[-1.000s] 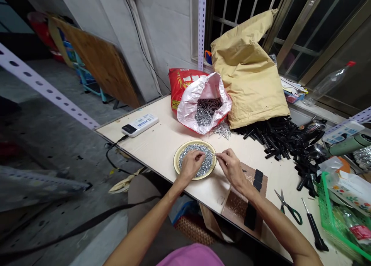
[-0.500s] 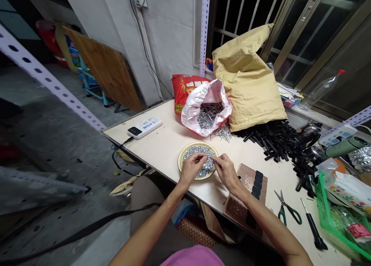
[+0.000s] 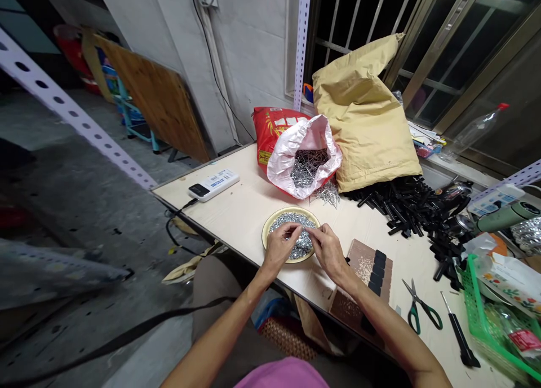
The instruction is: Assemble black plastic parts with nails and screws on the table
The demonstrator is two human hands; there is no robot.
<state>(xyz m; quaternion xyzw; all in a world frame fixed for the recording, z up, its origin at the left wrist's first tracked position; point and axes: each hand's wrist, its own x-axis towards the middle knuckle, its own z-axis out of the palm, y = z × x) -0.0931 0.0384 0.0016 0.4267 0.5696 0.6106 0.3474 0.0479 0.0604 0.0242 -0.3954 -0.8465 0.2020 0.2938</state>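
Note:
My left hand [image 3: 279, 248] and my right hand [image 3: 326, 249] meet over a shallow yellowish bowl [image 3: 267, 228] full of small shiny metal pieces [image 3: 291, 219]. The fingertips of both hands are pinched and almost touch each other. Whatever lies between them is too small to make out. To the right of my right hand lies a brown board [image 3: 360, 258] with a row of black rectangular pieces [image 3: 377, 272] along it. Behind the bowl stands an open red sack [image 3: 264, 131] with a white inside, holding many thin metal pins or nails [image 3: 306, 171].
A large tan sack [image 3: 367, 128] leans by the window above a heap of black plastic parts [image 3: 401, 204]. Scissors [image 3: 416, 306], a black-handled tool [image 3: 460, 334] and a green basket [image 3: 477, 303] lie at right. A white power bank [image 3: 214, 185] sits at left.
The whole view has shifted slightly, so things appear a little further right. My hands stay pinched together over the bowl, with the right fingertips slightly moved.

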